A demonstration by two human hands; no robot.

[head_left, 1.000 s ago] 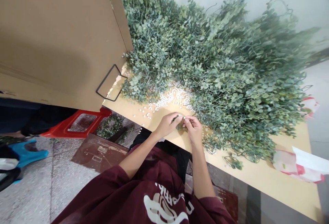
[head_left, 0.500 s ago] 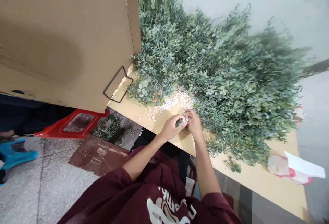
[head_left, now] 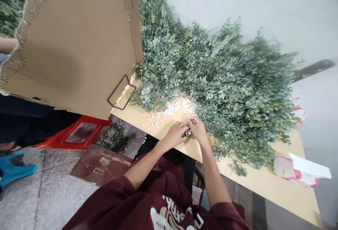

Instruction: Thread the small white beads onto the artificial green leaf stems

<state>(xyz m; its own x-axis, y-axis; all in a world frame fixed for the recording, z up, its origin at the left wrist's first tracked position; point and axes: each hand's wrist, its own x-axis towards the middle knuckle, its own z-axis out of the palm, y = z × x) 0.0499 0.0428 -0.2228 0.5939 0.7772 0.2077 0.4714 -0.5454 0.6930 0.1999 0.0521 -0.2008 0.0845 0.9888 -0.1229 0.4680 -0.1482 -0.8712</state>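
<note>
My left hand (head_left: 174,135) is closed around a small green artificial leaf sprig (head_left: 187,133), low over the table's front edge. Part of the sprig shows beneath its fingers, with a white speck on it. My right hand (head_left: 198,130) touches the left fingertips, thumb and forefinger pinched together. What sits in that pinch is too small or hidden to make out. Just beyond both hands lie many small white pieces (head_left: 174,107), scattered on the wooden table (head_left: 285,187). A large heap of artificial greenery (head_left: 219,82) rises behind and to the right.
A cardboard sheet (head_left: 79,47) stands at the left, beside a black wire frame (head_left: 121,92). Toward the right end lies a red and white package (head_left: 295,173). Below are a red stool (head_left: 76,133) and a blue stool (head_left: 18,170). Another person's arm (head_left: 7,45) shows at far left.
My left fingers have folded over the sprig, and the gap between thumb and forefinger has closed. My right fingers have drawn into a tighter pinch. The view has shifted, showing the cardboard's torn edge.
</note>
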